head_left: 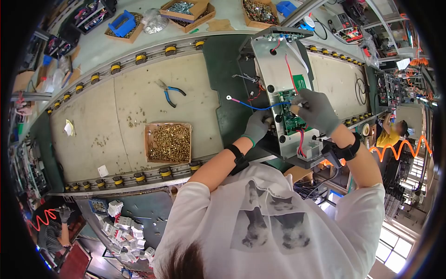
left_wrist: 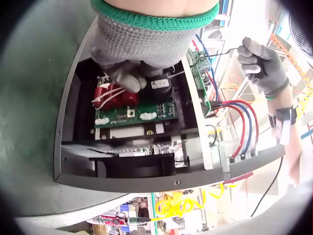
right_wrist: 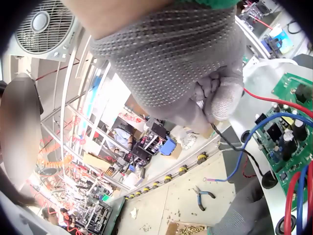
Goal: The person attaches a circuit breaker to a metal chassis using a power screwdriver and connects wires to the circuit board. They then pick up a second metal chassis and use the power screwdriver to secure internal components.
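An open metal chassis (left_wrist: 73, 122) stands on the bench, with a green circuit board (head_left: 291, 122) on its silver plate (head_left: 267, 58). My gloved right hand (head_left: 319, 112) pinches a black wire (right_wrist: 234, 147), which runs to a black grommet (right_wrist: 269, 180) in the plate. My gloved left hand (head_left: 257, 126) reaches inside the chassis. Its fingers are bent beside a black capacitor (left_wrist: 160, 89) and red components (left_wrist: 115, 98); I cannot tell whether they hold anything. A blue wire (head_left: 253, 107) with a ring terminal sticks out leftward from the board.
Left of the chassis, pliers (head_left: 170, 93) lie on the bench near an open box of brass screws (head_left: 168, 142), with loose pieces scattered around. Roller rails (head_left: 141, 57) edge the work surface. Parts boxes (head_left: 188, 11) stand along the far side. Other people work nearby.
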Demonstrator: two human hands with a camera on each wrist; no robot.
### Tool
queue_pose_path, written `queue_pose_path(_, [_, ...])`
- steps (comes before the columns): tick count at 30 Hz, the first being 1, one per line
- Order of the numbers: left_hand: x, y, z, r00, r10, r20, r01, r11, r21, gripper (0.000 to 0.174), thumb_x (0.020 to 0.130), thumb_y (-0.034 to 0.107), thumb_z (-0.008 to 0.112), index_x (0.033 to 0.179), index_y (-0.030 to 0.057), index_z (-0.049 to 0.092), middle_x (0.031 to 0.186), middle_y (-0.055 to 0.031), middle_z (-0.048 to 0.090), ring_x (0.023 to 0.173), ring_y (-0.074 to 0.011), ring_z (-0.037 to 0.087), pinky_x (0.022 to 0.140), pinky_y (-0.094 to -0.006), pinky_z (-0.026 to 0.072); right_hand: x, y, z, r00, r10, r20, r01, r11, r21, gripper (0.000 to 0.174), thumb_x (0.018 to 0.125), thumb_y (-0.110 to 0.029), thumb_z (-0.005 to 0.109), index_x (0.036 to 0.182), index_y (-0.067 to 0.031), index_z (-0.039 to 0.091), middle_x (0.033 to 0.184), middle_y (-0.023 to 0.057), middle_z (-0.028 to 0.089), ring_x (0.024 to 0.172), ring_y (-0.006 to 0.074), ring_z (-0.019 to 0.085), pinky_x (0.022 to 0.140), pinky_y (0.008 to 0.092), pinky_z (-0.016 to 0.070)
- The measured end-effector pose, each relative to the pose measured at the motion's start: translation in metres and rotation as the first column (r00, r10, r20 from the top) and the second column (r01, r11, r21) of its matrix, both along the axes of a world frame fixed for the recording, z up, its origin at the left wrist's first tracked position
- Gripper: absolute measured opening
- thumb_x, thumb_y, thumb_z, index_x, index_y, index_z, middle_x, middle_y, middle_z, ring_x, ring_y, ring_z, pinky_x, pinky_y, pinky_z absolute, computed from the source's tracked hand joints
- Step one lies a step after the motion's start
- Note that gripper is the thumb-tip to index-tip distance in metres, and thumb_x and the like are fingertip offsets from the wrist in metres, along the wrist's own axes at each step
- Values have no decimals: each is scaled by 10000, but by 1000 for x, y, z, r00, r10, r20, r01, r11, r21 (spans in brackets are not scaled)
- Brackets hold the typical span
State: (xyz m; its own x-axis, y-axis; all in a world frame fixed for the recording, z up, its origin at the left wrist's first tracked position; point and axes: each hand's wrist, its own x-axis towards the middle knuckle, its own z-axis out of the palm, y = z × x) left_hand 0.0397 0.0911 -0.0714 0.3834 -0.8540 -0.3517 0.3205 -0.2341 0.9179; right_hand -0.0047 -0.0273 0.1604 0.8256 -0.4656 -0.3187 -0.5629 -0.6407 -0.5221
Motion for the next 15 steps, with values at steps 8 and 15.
queue_pose_path(8, [11, 25, 8, 917, 157, 366, -74, 970, -231, 226, 788, 17, 611, 1011, 52, 612, 948, -135, 603, 803, -254, 634, 685, -341, 529, -11, 10, 23, 996, 92, 20, -92, 996, -6, 145, 749, -129, 723, 792, -33, 624, 702, 78, 630, 568, 147, 580, 540, 290, 452])
queue_pose_path(15, [-1, 9, 65, 826, 243, 508, 99, 825, -556, 264, 803, 181, 625, 1047, 95, 573, 975, -125, 563, 832, -306, 577, 785, -403, 477, 13, -13, 12, 878, 475, 59, -459, 800, 387, 194, 788, -213, 709, 865, -45, 648, 715, 109, 600, 604, 252, 586, 577, 350, 457])
